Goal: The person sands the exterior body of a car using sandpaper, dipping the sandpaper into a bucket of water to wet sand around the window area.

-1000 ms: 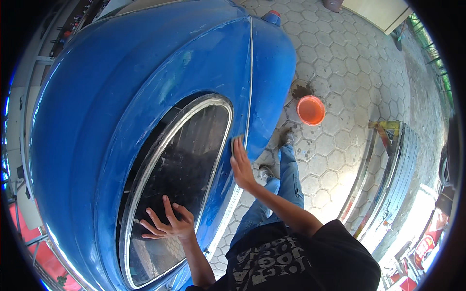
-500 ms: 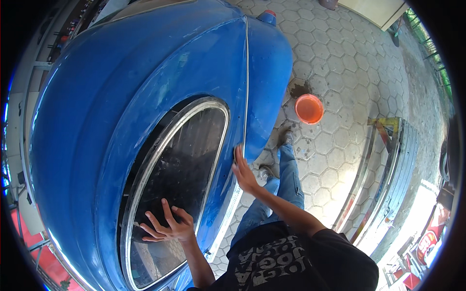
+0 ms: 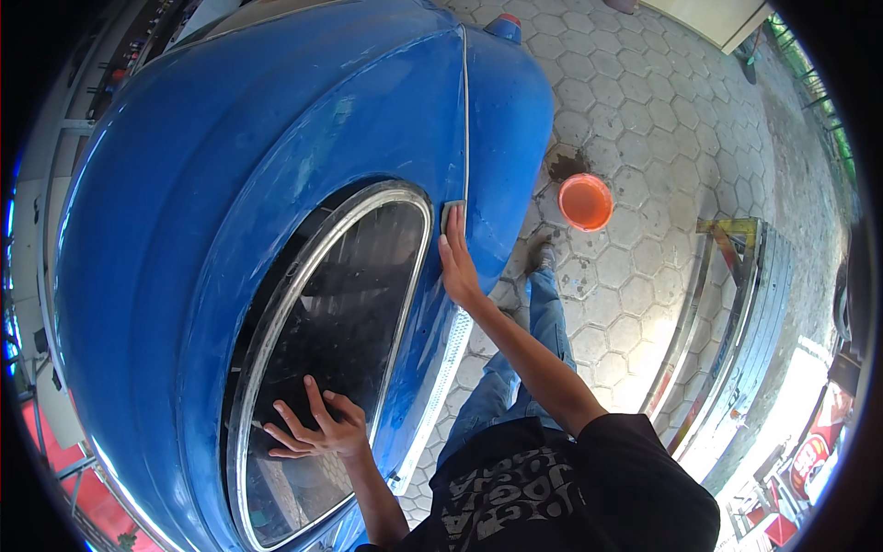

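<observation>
My right hand [image 3: 461,264] presses a small flat grey piece of sandpaper [image 3: 449,214] against the blue car body [image 3: 386,129], with its fingers stretched out together over it. The sandpaper's upper corner shows beyond the fingertips, between the curved side window and the pale trim strip [image 3: 465,110] along the fender. On the lower part of the dark window [image 3: 345,304], my left hand [image 3: 322,426] rests with its fingers spread, holding nothing. A worn silver frame [image 3: 276,331] runs round that window.
An orange bucket [image 3: 586,202] of liquid stands on the hexagonal paving [image 3: 635,175], beside a dark wet patch. Further right is a long slatted bench [image 3: 750,340]. My legs [image 3: 543,322] stand close beside the car.
My right hand has slid forward along the body, up beside the window's far end, and the sandpaper now shows more under its fingers. The left hand stays at the same spot on the glass.
</observation>
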Demonstrator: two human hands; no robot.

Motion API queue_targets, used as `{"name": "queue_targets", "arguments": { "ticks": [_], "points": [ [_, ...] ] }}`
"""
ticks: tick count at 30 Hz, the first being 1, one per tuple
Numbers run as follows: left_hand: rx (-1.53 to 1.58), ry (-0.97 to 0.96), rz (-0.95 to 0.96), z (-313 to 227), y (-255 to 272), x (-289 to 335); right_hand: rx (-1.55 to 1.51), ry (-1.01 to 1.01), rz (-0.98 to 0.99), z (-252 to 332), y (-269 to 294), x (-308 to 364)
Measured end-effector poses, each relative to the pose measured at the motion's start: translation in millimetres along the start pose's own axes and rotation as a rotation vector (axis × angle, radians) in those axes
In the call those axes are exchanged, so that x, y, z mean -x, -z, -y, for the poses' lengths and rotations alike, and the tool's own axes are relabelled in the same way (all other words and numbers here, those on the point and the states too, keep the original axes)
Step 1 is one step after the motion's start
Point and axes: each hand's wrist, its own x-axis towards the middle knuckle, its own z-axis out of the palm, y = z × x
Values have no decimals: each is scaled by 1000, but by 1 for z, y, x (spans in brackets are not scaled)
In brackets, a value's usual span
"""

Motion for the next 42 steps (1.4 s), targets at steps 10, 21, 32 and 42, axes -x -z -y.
{"name": "queue_targets", "arguments": {
  "ticks": [10, 21, 32, 42],
  "points": [
    [18, 3, -13, -4, 1, -3, -30, -48, -17, -12, 2, 22],
    [1, 8, 32, 1, -2, 3, 72, -108, -10, -15, -8, 42],
    [26, 25, -30, -3, -1, -1, 98, -56, 15, -14, -7, 44],
    [5, 36, -7, 0, -3, 3, 252, -1, 390, -1, -30, 162]
  ]
}}
